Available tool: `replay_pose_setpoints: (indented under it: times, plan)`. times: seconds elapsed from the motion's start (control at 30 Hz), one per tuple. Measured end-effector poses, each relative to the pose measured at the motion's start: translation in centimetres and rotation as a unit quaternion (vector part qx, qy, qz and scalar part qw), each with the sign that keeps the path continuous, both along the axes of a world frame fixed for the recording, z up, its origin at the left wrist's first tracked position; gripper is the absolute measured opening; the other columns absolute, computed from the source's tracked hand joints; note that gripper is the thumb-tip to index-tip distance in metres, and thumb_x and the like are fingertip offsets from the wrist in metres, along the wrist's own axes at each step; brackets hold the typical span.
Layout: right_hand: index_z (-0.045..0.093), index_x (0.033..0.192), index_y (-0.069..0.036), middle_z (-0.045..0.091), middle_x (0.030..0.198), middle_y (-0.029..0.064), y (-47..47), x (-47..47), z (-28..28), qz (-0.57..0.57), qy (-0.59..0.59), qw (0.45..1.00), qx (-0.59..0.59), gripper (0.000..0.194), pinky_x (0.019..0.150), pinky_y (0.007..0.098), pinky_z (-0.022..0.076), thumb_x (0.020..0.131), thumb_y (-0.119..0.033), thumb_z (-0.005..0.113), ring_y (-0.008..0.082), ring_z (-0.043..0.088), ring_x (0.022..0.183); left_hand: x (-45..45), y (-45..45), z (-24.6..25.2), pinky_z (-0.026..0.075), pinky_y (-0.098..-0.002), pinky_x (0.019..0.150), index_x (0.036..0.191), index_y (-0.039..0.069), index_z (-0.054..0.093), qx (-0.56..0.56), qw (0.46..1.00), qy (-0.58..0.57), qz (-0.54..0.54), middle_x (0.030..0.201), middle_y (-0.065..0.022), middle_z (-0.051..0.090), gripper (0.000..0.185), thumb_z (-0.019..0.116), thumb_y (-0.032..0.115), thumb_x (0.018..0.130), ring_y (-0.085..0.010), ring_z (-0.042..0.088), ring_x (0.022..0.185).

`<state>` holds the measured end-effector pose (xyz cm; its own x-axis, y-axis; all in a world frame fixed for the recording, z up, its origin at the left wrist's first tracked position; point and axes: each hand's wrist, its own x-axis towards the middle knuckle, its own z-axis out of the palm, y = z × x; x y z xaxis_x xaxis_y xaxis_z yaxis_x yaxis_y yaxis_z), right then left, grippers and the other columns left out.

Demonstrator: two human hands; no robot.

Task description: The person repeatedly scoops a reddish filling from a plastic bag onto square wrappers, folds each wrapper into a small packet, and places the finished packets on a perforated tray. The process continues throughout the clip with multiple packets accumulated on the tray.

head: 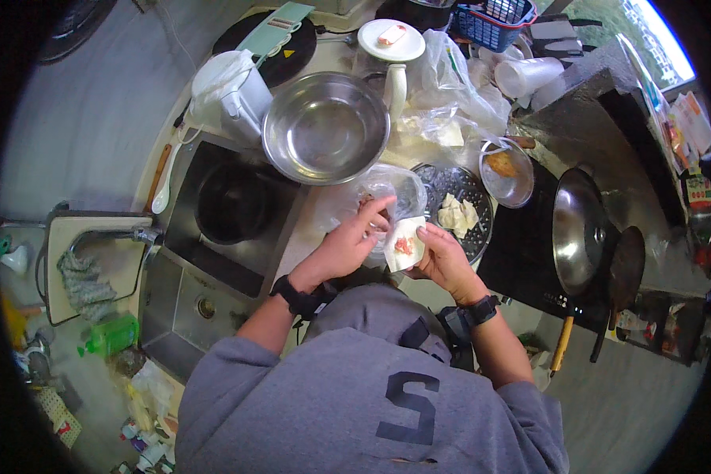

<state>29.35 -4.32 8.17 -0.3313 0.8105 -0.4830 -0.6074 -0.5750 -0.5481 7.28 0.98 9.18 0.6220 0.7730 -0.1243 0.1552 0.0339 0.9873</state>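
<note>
A pale wonton wrapper (414, 228) lies across the fingers of my right hand (450, 260), pinched at its edge by the thumb. A small lump of pinkish minced filling (404, 245) rests on it. Just left of the wrapper is my left hand (352, 240), empty as far as I can see, fingers bent and apart. Beneath its fingers sits a clear plastic bag (412, 183) with brownish minced meat (365, 200), partly hidden by the hand. Several folded wontons (458, 216) sit together on a dark perforated tray (431, 175) beyond my right hand.
A large steel bowl (326, 127) stands behind the bag. To the left are a sink (172, 296) and a white pitcher (228, 89). At right, a wok (577, 231) rests on the black cooktop (515, 249), near a clear bowl (518, 192) with brown food.
</note>
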Motion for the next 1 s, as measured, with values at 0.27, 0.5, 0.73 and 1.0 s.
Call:
replay_pose_setpoints:
  times: [0.27,0.5,0.73,1.0]
  plan:
    - [0.050,0.127,0.003,0.064,0.116,0.0154,0.3,1.6,1.4,-0.010,0.026,0.999,0.026,0.032,0.076,0.0341,0.0599,0.103,-0.017,0.045,0.0242,0.068,0.097,1.7,-0.7,0.8,0.044,-0.0312,0.096,0.125,0.010,0.057,0.101,0.992,-0.056,-0.041,0.130,-0.0046,0.051,0.047,0.070,0.002,0.082,-0.0153,0.053,0.113]
    - [0.051,0.125,0.004,0.064,0.114,0.0170,0.8,2.6,2.1,-0.022,-0.061,0.998,0.011,0.032,0.072,0.0335,0.0616,0.104,-0.018,0.044,0.0250,0.069,0.093,3.2,-0.6,-0.2,0.044,-0.0267,0.087,0.105,0.011,0.066,0.017,0.990,-0.140,0.014,0.115,-0.0024,0.056,0.027,0.070,0.001,0.081,-0.0139,0.054,0.106]
    - [0.045,0.132,0.008,0.063,0.118,0.0215,1.1,3.8,3.6,0.026,0.007,0.998,0.050,0.037,0.087,0.0381,0.0585,0.102,-0.015,0.043,0.0326,0.066,0.105,4.3,0.3,-0.7,0.047,-0.0255,0.083,0.100,0.006,0.065,0.045,0.992,-0.116,0.035,0.100,-0.0016,0.060,0.016,0.068,0.001,0.086,-0.0104,0.057,0.094]
    - [0.044,0.138,0.001,0.062,0.125,0.0118,0.5,3.8,4.5,0.063,-0.182,0.949,0.248,0.040,0.099,0.0307,0.0478,0.100,-0.009,0.052,0.0190,0.062,0.114,6.6,0.2,-0.3,0.049,-0.0220,0.071,0.092,0.005,0.057,-0.103,0.962,-0.184,0.171,0.086,0.0030,0.061,0.007,0.064,0.004,0.093,-0.0036,0.056,0.079]
